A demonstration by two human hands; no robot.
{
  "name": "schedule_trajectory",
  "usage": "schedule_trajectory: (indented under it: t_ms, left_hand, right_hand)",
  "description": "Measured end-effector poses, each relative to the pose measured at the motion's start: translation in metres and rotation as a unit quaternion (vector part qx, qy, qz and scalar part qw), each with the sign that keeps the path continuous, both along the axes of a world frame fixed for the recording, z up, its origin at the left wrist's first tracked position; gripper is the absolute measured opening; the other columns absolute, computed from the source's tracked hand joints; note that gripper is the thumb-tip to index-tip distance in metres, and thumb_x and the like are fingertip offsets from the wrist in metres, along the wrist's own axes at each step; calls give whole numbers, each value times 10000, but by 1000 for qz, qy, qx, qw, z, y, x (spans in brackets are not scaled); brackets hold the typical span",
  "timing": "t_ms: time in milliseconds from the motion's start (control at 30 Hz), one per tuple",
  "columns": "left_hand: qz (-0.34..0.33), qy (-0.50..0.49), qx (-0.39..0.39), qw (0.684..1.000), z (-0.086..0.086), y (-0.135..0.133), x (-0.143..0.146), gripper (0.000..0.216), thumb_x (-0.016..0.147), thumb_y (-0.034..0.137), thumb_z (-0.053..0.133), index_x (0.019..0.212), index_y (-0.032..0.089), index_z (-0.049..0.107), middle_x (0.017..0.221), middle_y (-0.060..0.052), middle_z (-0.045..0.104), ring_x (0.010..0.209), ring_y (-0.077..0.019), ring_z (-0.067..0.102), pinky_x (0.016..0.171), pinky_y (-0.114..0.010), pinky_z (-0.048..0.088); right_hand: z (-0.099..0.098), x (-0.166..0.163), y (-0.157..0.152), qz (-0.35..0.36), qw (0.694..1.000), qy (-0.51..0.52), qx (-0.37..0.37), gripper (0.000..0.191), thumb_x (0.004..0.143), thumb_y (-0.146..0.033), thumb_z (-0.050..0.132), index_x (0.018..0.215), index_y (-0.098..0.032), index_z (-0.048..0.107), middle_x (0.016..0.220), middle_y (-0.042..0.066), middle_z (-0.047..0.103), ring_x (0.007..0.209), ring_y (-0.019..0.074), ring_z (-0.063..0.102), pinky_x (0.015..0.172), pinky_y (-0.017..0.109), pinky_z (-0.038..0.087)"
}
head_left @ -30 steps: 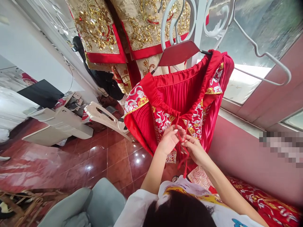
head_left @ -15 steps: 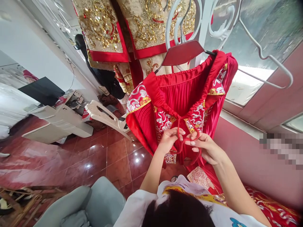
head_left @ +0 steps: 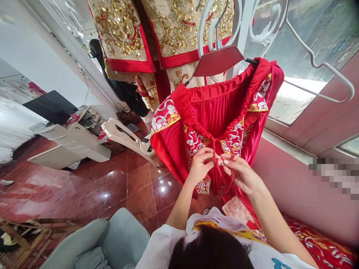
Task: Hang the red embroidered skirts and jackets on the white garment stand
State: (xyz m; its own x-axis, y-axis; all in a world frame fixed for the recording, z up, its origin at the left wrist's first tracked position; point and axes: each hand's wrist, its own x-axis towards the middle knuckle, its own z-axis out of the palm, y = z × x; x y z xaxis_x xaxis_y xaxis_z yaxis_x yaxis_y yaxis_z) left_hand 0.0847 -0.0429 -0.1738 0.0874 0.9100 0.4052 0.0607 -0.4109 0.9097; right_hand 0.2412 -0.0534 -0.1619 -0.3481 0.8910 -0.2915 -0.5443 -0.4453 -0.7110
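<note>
Red cord [head_left: 214, 147] up front in the head view, and you have both hands on it! Your left hand [head_left: 201, 164] is closed, pinching a strand; your right hand [head_left: 245, 173] pinches the cord just beside it, a loop hanging below. Directly above your grip sits the gathered waistband [head_left: 206, 93] of the red pleated garment [head_left: 214, 112], hung from the hanger [head_left: 218, 61] beyond. To work this cord well, I'd hold the left pinch firm, draw gently with the right, and balance the strands without puckering that waistband. Brands, labels? None readable; the pixelated patch [head_left: 335, 175] right of your grip is illegible.
</note>
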Motion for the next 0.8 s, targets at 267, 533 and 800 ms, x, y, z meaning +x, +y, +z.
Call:
schedule_trajectory:
  t_ms: [267,533,800]
  left_hand:
    - [203,-100,-32,974,8,-4,-1,199,829,372,571,822,190,491,619,37,558,523,-90,584,467,-178,485]
    - [385,-111,116,909,59,-1,-59,140,819,283,544,816,169,462,586,39,587,415,-84,563,419,-193,498]
    - [296,-113,126,940,52,5,-44,103,830,262,516,880,172,521,884,-28,603,831,-141,652,659,-270,573]
  right_hand:
    - [5,26,14,53,948,-248,190,378,674,-430,710,893,-126,658,624,17,610,391,45,395,356,181,283]
    - [19,74,46,-264,774,-474,326,236,760,-336,594,868,-155,701,686,51,636,600,131,544,556,248,392]
    - [-6,67,64,-295,670,-539,416,248,806,-303,525,963,-177,669,867,69,685,739,192,624,694,329,480]
